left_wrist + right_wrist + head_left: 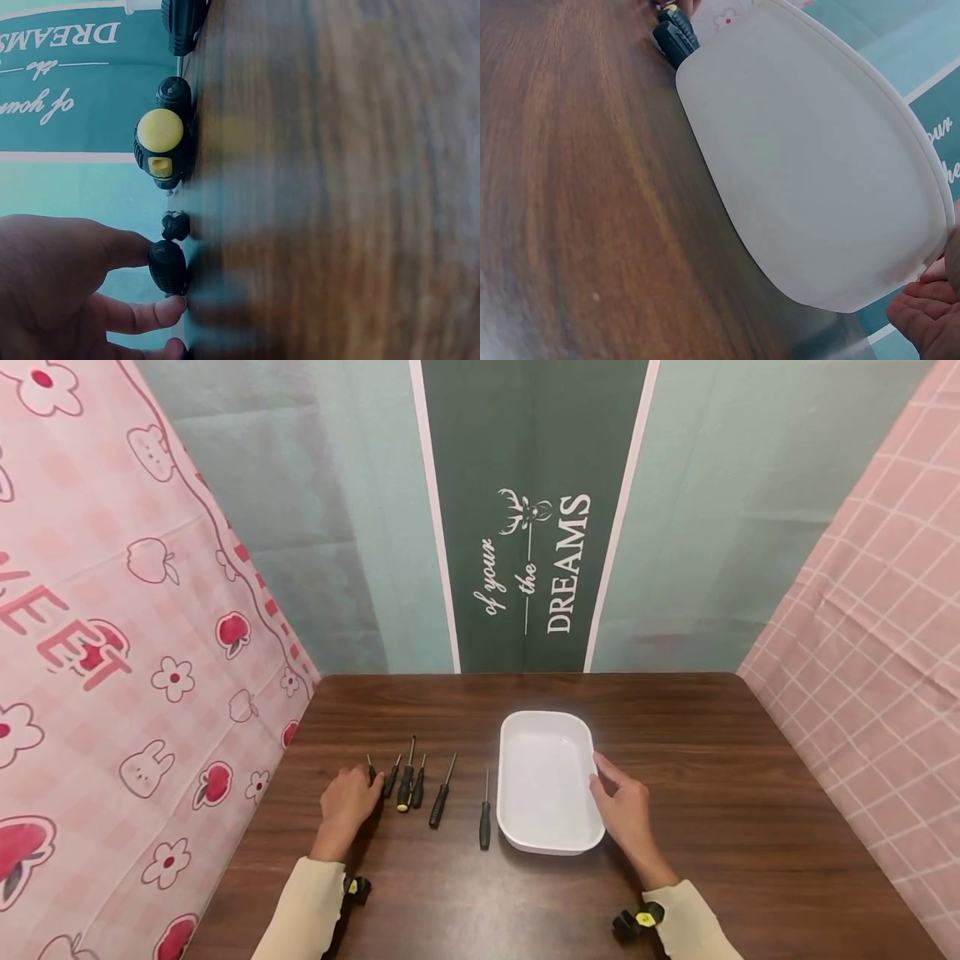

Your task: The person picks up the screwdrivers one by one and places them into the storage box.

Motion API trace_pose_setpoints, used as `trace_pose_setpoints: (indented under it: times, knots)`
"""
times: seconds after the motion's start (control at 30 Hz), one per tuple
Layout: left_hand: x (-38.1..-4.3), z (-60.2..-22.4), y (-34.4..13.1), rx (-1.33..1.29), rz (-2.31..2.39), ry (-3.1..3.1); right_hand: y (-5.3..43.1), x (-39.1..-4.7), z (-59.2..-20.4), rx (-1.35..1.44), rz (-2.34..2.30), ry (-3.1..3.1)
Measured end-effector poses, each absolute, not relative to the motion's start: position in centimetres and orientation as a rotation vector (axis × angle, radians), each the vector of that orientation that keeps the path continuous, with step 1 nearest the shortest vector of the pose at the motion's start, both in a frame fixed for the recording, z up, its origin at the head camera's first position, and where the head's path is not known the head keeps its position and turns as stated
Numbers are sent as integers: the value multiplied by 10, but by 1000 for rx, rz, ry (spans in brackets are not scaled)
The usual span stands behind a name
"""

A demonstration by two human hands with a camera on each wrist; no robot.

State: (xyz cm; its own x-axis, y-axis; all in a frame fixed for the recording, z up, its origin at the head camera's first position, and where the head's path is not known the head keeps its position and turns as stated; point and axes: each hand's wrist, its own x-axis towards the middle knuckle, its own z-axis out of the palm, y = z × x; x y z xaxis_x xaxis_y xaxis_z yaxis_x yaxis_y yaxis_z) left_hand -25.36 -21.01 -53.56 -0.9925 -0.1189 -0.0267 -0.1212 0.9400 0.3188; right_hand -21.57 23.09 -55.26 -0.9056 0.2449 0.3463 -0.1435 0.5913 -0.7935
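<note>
My left hand (351, 795) is at the left end of a loose row of screwdrivers. Its thumb and fingers pinch the black handle of the leftmost screwdriver (166, 268), low over the tabletop. Right beside that one lies a second small screwdriver (391, 782). A thicker screwdriver with a yellow end cap (405, 789) comes after it, close to another black one (418, 792). At the right side of a white rectangular tray (508, 835), my right hand (626, 810) grips the rim, with fingers against the outer wall. The tray's inside shows only its white bottom.
Between the group and the tray lie two more screwdrivers, one slanted (439, 806) and one close to the tray's left wall (485, 827). All are on a dark wooden table (697, 735). Printed cloths (360, 527) hang along its back and sides.
</note>
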Motion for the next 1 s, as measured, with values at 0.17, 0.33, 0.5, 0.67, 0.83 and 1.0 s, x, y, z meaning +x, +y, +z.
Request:
trace_pose_setpoints:
  times: [0.17, 0.33, 0.5, 0.67, 0.83, 1.0]
  knots:
    - [-251, -535, -211, -179, 538, 3071, 230, -215, -553, -79, 1270, -2403]
    - [-250, -535, -211, -175, 537, 3059, 229, -215, -551, -55, 1279, -2393]
    - [-250, -535, -211, -186, 536, 3063, 227, -217, -551, -42, 1274, -2368]
    - [-250, -535, -212, -188, 531, 3064, 226, -217, -551, -48, 1272, -2380]
    - [-251, -535, -211, -183, 529, 3070, 225, -218, -550, -45, 1268, -2400]
    - [-251, -536, -211, -183, 535, 3083, 225, -218, -550, -39, 1264, -2409]
